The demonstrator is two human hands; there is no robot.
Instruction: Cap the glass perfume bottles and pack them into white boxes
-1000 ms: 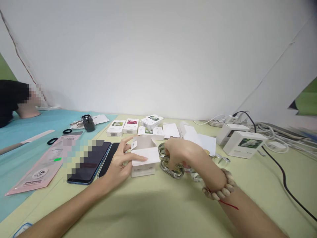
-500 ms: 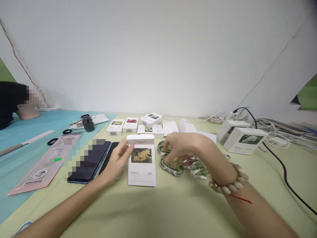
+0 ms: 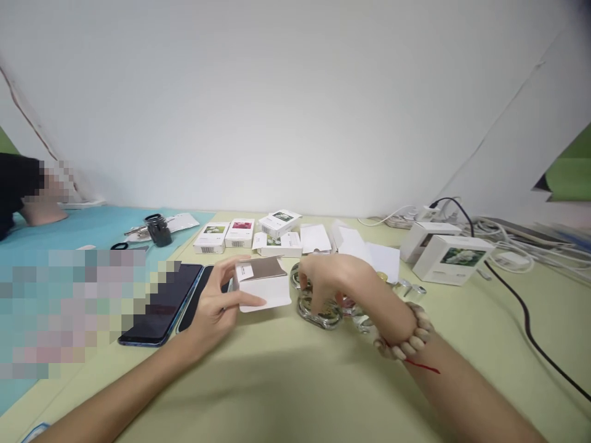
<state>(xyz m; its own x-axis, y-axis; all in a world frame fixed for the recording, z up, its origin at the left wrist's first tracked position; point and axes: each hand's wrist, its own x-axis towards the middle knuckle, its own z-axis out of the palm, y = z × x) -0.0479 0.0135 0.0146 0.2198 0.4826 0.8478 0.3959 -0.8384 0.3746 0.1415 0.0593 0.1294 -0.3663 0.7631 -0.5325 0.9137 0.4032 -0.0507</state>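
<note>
Evidently, in the head view, a white carton [image 3: 263,285] is held by the left hand [image 3: 218,309] over the near part of the yellow-green tabletop [image 3: 258,381], with its open end tipped up toward the wearer. One extended digit is laid along the loose flap [image 3: 276,296], presumably so that it is kept folded back, while the carton's far side is backed by the other fingers; whether its base is supported by the table cannot be told. The right hand [image 3: 335,278] is curled downward, fingers bent and slightly parted, over a rounded glass piece [image 3: 325,320] just beside the carton; whether it is gripped cannot be told. The glass appears to be grouped there for easy reach, and the printed boxes [image 3: 211,239] seem to have been set back by the wall to leave working room. Compared with half a second ago, the carton has been turned: its flower-picture face was then shown, and its open end is shown now. The right forearm has been shifted slightly leftward, so more of the metal caps [image 3: 417,291] is exposed.
</note>
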